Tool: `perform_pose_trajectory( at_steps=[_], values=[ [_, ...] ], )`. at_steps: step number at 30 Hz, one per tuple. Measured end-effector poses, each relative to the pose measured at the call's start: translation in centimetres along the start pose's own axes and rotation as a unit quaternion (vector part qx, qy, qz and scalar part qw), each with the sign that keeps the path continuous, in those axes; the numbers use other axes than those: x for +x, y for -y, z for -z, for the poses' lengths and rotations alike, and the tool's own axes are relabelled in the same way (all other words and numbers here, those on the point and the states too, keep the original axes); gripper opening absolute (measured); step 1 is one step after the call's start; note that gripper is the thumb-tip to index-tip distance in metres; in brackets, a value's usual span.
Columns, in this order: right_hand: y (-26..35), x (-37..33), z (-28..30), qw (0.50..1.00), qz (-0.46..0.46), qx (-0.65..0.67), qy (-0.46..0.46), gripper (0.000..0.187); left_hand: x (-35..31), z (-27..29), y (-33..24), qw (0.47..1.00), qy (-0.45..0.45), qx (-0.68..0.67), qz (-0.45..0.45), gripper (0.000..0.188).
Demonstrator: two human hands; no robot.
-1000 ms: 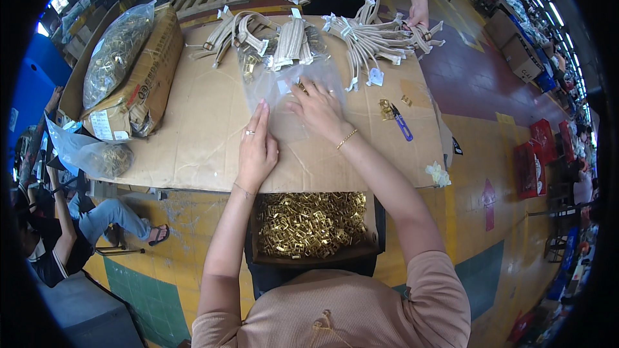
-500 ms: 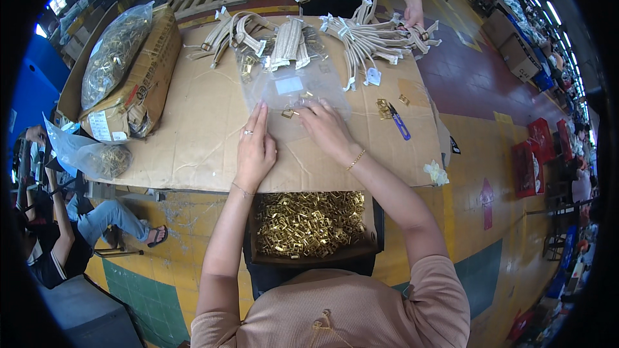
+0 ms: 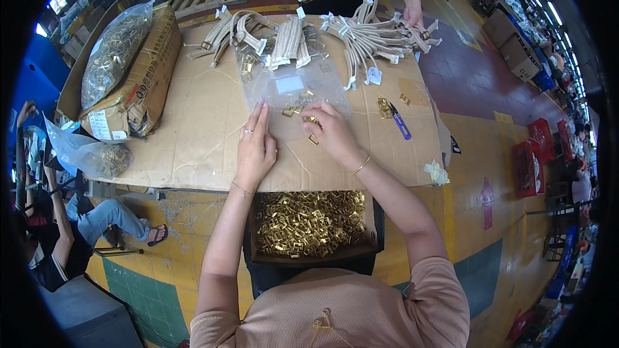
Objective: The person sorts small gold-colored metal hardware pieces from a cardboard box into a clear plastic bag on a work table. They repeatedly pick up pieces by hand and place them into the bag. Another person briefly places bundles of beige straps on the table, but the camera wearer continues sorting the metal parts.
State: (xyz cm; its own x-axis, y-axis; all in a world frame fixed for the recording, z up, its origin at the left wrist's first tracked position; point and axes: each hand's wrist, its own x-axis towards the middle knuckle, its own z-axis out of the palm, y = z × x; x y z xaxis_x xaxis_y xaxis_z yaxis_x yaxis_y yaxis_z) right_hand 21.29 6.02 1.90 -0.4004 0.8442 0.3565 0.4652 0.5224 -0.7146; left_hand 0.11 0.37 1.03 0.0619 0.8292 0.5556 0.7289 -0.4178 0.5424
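My left hand [image 3: 256,148] lies open on the cardboard-topped table, its straight fingers reaching the near edge of a clear plastic bag [image 3: 267,87]. Curled at the bag's right side, my right hand [image 3: 335,132] has a gold buckle [image 3: 310,120] at its fingertips. Another gold buckle [image 3: 313,140] shows just below those fingers; whether it touches the hand or the table I cannot tell. Between my hands, a few loose gold buckles [image 3: 288,111] lie by the bag's opening. More buckles are inside the bag, partly under beige woven straps [image 3: 288,42].
An open box of gold buckles [image 3: 309,225] sits below the table edge at my lap. Purple-handled thread snips [image 3: 400,122] lie at right. A carton [image 3: 151,64] with a bag of buckles [image 3: 116,58] stands at left. Across the table, another person handles beige straps [image 3: 361,35].
My right hand has drawn back slightly from the bag's mouth and its fingers have curled, with buckles now showing at them. More loose buckles appear near the opening. My left hand stays put.
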Motion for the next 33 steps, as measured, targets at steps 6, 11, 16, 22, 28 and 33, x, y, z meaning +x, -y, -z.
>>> perform_pose_trajectory(
  at_steps=[6, 11, 16, 22, 28, 33],
  values=[
    [-1.1, 0.4, 0.2, 0.985, -0.057, 0.140, -0.083, 0.036, 0.1, 0.1, -0.1, 1.000, 0.001, -0.008, 0.004, 0.068],
    [-2.8, 0.8, 0.5, 0.907, -0.165, 0.386, -0.030, 0.030, 0.1, 0.1, -0.1, 1.000, 0.011, -0.007, 0.013, 0.068],
    [-3.3, 0.8, 0.2, 0.909, -0.145, 0.386, -0.054, 0.026, 0.1, 0.1, -0.1, 1.000, 0.008, -0.003, 0.006, 0.067],
    [-2.0, 0.6, 0.9, 0.890, -0.201, 0.403, -0.066, 0.023, 0.1, 0.1, -0.3, 1.000, 0.009, -0.009, 0.017, 0.066],
    [-0.3, 0.8, 3.2, 0.706, -0.270, 0.651, -0.065, 0.022, -0.1, 0.3, -0.4, 0.998, 0.022, -0.034, 0.045, 0.065],
    [0.6, 0.7, 3.0, 0.684, -0.283, 0.672, -0.017, 0.024, 0.1, 0.2, -0.3, 0.999, 0.004, -0.030, 0.021, 0.065]
  ],
)
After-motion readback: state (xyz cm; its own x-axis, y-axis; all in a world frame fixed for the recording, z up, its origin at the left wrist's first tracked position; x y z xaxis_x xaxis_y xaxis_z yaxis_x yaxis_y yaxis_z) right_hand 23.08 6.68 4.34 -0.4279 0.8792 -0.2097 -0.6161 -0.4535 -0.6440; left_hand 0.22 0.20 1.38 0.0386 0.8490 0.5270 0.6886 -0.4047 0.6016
